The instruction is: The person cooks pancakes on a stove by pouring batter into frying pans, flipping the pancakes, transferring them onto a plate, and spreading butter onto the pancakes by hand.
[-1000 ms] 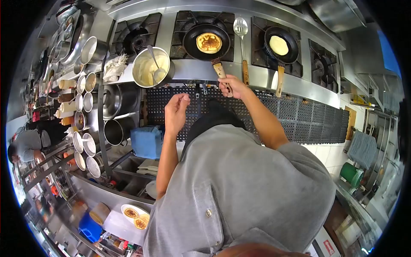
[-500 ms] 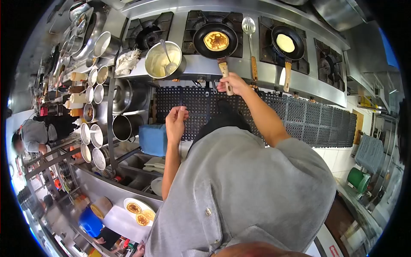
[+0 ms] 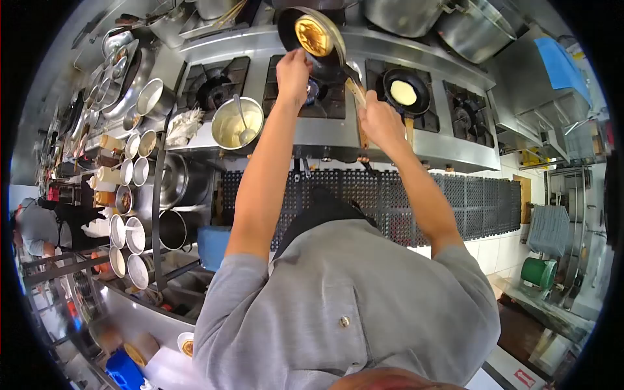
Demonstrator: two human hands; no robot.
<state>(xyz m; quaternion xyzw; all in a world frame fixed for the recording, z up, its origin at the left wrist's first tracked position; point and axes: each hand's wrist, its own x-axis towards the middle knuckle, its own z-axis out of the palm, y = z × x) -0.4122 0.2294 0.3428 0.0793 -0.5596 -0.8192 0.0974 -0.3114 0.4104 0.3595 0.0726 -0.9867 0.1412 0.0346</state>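
My right hand point(image 3: 382, 120) is wrapped round the wooden handle of a black frying pan point(image 3: 287, 31), which is lifted and tilted above the stove. A browned pancake point(image 3: 313, 36) lies in it. My left hand point(image 3: 294, 75) is raised at the pan's near edge, fingers pressed together close below the pancake; whether they touch it is hidden. A pale pancake point(image 3: 403, 93) sits in a second pan point(image 3: 424, 99) on the burner to the right. Left of my left forearm, a pot of batter point(image 3: 224, 130) holds a ladle point(image 3: 242, 116).
A crumpled cloth point(image 3: 184, 127) lies left of the batter pot. Large pots point(image 3: 404, 14) stand behind the stove. Metal containers point(image 3: 135, 235) line the rack at left. Another person point(image 3: 39, 224) stands at far left. A plate with a pancake point(image 3: 184, 340) is at lower left.
My right hand has lifted the pan off its burner, up and away from me, and tilted it. My left hand has moved forward from near my body to the pan's edge.
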